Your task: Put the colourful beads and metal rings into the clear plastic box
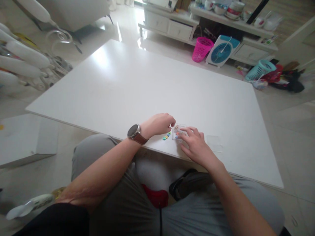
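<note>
A small clear plastic box (174, 135) holding several tiny colourful pieces lies on the white table near its front edge. My left hand (159, 124), with a watch (133, 131) on its wrist, is at the box's upper left corner. Its fingers are curled together, and what they hold, if anything, is too small to make out. My right hand (197, 146) reaches over the box from the right with fingers spread, the tips at or in it. Just left of the box several small green, yellow and blue pieces (166, 136) form a short row.
A flat clear lid-like piece (215, 143) lies right of my right hand on the white table (157, 82). Beyond the table are a pink basket (202, 49), a blue-and-white fan (221, 50) and a low white cabinet (180, 30). A white chair (22, 52) stands at left.
</note>
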Action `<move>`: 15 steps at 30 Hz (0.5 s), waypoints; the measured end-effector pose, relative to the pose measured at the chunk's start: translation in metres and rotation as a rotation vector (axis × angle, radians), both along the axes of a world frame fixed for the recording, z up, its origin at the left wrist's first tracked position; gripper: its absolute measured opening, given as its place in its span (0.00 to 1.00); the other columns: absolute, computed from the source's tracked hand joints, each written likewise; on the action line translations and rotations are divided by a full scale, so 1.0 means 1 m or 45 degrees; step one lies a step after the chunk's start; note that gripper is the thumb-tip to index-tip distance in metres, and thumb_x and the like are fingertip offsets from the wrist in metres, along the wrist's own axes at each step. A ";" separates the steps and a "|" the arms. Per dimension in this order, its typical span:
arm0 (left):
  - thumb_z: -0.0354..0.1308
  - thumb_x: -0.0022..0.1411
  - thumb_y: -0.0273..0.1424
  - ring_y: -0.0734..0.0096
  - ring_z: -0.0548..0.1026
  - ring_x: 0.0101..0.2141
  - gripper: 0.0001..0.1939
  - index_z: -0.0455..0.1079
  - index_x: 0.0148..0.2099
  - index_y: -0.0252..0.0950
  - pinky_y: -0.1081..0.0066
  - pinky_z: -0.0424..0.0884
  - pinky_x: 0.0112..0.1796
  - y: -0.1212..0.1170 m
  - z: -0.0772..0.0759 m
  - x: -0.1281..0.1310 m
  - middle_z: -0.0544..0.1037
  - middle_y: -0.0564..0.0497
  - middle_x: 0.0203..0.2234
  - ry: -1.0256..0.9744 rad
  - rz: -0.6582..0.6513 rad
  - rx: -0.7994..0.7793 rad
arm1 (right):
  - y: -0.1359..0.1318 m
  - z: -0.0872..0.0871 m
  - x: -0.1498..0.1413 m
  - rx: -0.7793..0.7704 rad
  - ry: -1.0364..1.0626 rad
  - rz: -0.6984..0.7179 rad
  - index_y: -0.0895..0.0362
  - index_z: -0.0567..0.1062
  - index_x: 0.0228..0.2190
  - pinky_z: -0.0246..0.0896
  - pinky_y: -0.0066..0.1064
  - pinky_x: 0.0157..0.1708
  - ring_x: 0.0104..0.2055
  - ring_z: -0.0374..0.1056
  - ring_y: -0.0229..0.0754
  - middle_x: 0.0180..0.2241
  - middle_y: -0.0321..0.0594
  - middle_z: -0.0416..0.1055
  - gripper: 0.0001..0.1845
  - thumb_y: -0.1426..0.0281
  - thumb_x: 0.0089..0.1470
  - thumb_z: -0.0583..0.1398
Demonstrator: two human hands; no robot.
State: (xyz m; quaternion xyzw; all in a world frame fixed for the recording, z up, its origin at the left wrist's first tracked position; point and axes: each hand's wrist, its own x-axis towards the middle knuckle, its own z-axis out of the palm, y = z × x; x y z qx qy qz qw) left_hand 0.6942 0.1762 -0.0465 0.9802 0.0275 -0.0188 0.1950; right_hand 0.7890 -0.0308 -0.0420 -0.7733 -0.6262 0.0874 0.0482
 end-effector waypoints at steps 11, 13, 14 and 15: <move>0.53 0.58 0.26 0.66 0.77 0.37 0.14 0.78 0.43 0.38 0.69 0.69 0.40 -0.001 -0.002 0.001 0.81 0.46 0.36 0.034 -0.021 0.005 | -0.001 0.000 -0.001 -0.053 0.010 0.000 0.53 0.71 0.52 0.55 0.50 0.50 0.61 0.53 0.57 0.62 0.47 0.63 0.19 0.72 0.58 0.57; 0.53 0.59 0.26 0.66 0.77 0.37 0.14 0.78 0.43 0.37 0.69 0.69 0.40 -0.001 -0.002 0.001 0.81 0.46 0.36 0.021 -0.016 0.003 | -0.001 -0.002 -0.002 -0.047 0.007 0.003 0.52 0.71 0.52 0.56 0.50 0.50 0.61 0.53 0.56 0.62 0.47 0.62 0.20 0.72 0.58 0.57; 0.53 0.59 0.26 0.66 0.77 0.37 0.14 0.78 0.43 0.37 0.69 0.69 0.40 -0.001 -0.003 0.000 0.81 0.46 0.36 0.012 -0.012 0.002 | -0.001 -0.003 -0.002 -0.043 0.005 0.005 0.52 0.71 0.53 0.56 0.50 0.50 0.61 0.52 0.56 0.63 0.47 0.62 0.20 0.72 0.58 0.57; 0.53 0.58 0.26 0.66 0.77 0.37 0.14 0.78 0.43 0.37 0.69 0.69 0.39 -0.001 -0.003 0.000 0.81 0.46 0.36 0.005 -0.009 0.001 | -0.001 -0.003 -0.002 -0.040 0.003 0.006 0.52 0.71 0.53 0.56 0.50 0.50 0.62 0.52 0.56 0.64 0.46 0.60 0.21 0.72 0.58 0.57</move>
